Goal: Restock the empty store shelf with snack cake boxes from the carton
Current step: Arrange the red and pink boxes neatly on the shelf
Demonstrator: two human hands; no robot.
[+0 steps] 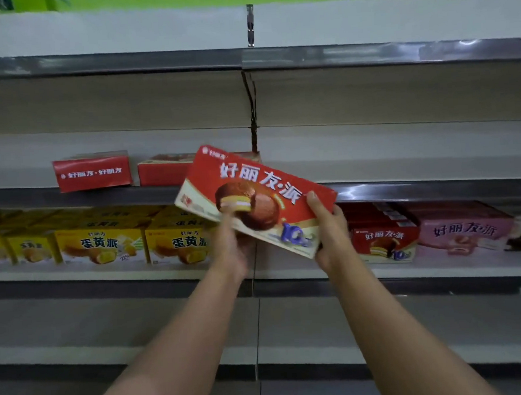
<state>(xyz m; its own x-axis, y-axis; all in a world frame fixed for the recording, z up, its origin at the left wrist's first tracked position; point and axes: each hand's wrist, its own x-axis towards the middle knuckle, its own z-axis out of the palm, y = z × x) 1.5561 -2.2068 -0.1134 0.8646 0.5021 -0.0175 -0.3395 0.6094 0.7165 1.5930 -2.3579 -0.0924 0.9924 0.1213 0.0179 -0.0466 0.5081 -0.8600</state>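
Both hands hold red box (pixel 254 199) tilted before shelved boxes (pixel 92 172).

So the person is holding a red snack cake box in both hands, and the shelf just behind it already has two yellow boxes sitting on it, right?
Not quite. In the head view, the two boxes on the shelf behind are red, not yellow. The yellow boxes sit one shelf lower. The rest holds: the left hand and right hand both hold the red snack cake box.
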